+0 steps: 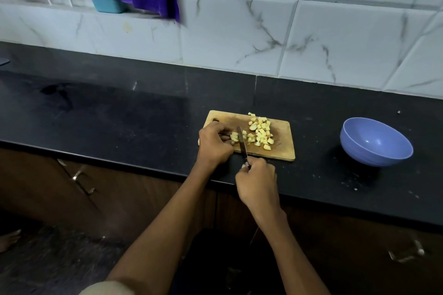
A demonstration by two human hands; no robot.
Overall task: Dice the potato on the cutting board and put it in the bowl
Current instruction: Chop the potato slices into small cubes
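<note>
Head view gives us the potato [234,136] as a small uncut piece on the left part of the cutting board [282,151], held down under the curled fingertips of our left hand [214,145]. Just to its right, the knife [241,141] blade stands across the piece, between it and the heap of diced potato [261,133] spread over the middle of the board. Our right hand [257,187] is closed round the knife handle, near the front edge of the board and over the bench [143,115] rim. Both hands lie close together, the left on the board, the right just in front of it. Well apart to the right, the blue bowl [376,142] stands on the dark bench with no dice visible inside. Behind runs a white tiled wall [335,31].
</note>
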